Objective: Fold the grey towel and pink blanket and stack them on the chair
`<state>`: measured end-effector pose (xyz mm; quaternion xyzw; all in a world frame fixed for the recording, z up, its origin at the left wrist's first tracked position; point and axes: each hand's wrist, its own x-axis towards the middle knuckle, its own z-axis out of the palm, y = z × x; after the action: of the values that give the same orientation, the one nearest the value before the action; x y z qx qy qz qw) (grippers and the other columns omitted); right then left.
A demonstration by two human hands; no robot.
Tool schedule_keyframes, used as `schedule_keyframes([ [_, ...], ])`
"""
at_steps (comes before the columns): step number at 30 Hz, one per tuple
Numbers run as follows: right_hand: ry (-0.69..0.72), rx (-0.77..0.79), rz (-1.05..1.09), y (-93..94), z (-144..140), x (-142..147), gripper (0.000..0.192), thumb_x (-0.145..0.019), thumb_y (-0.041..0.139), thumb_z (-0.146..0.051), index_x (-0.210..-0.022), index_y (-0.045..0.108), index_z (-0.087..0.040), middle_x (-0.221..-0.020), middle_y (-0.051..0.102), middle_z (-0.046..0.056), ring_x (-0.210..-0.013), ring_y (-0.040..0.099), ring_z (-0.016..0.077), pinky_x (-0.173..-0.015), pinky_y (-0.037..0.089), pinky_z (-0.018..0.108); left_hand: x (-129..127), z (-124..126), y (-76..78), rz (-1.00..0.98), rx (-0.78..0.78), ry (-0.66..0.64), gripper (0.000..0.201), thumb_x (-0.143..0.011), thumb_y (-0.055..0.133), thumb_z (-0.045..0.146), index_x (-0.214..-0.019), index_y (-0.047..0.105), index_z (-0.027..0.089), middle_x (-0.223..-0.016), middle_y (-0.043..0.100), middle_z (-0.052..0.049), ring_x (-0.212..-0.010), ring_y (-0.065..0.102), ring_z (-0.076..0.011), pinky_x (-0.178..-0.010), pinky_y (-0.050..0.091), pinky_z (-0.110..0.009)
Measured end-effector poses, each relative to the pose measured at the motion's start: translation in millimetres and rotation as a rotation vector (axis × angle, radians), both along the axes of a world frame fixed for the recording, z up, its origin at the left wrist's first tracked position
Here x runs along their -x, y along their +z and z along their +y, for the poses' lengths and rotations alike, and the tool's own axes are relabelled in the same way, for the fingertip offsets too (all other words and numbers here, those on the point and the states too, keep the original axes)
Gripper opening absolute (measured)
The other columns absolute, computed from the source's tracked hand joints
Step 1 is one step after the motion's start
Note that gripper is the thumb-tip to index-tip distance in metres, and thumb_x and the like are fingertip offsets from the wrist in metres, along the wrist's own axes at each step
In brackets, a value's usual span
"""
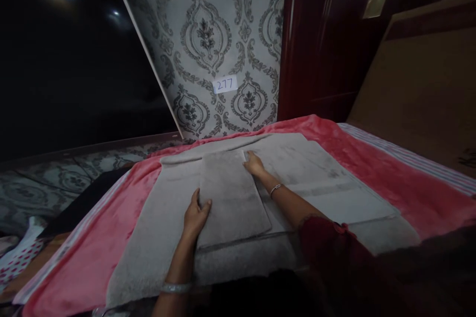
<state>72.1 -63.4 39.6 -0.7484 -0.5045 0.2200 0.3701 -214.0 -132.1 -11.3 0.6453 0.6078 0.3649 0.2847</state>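
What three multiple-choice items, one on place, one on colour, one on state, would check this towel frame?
1. Where does the left hand rest?
A. on the folded towel's near edge
B. on the wallpaper
C. on the number tag

2. What colour is the blanket under the towels?
A. green
B. pink
C. black

3. How is the right hand?
A. fisted around a cup
B. lifted in the air
C. flat on the folded towel's far corner

Key: A, its fingers lie over the folded towel; B, pink shows around the spread grey towel; C, its palm presses down, holding nothing.
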Motion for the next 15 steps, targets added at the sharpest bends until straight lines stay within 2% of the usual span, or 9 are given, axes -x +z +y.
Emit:
schedule_keyframes([
  [6,-0.007,-0.060,-0.035,-14.4,-5.4,0.3,0.065,-0.086,0.056,-0.011,-0.150,0.045,-0.015,-0.122,0.069,0.013,-0.113,0.065,0.0257,-0.099,0.049,0.033,2.6,1.3,-9.3,0.004,0.028,0.002,0.081,-0.078,0.073,0.050,-0.150,0.046,0.024,-0.122,0.072,-0.011,-0.126,0.062,-0.0319,-0.102,0.052,-0.043],
  [11,-0.028,-0.049,-0.054,-20.1,-6.1,-1.5,0.065,-0.086,0.056,-0.011,-0.150,0.044,-0.017,-0.119,0.070,0.011,-0.111,0.066,0.0253,-0.099,0.049,0.032,-2.2,-1.8,-5.4,-0.131,0.049,-0.019,0.082,-0.079,0.074,0.046,-0.150,0.043,0.020,-0.152,0.052,-0.015,-0.142,0.048,-0.0308,-0.116,0.041,-0.041],
  [15,-0.045,-0.047,-0.060,-24.1,-5.7,-2.5,0.065,-0.088,0.054,-0.013,-0.152,0.041,-0.015,-0.120,0.069,0.013,-0.112,0.065,0.0263,-0.100,0.048,0.034,-4.7,-5.0,-1.2,-0.178,0.087,-0.041,0.086,-0.080,0.075,0.043,-0.153,0.038,0.018,-0.156,0.047,-0.017,-0.145,0.043,-0.0326,-0.118,0.039,-0.043],
])
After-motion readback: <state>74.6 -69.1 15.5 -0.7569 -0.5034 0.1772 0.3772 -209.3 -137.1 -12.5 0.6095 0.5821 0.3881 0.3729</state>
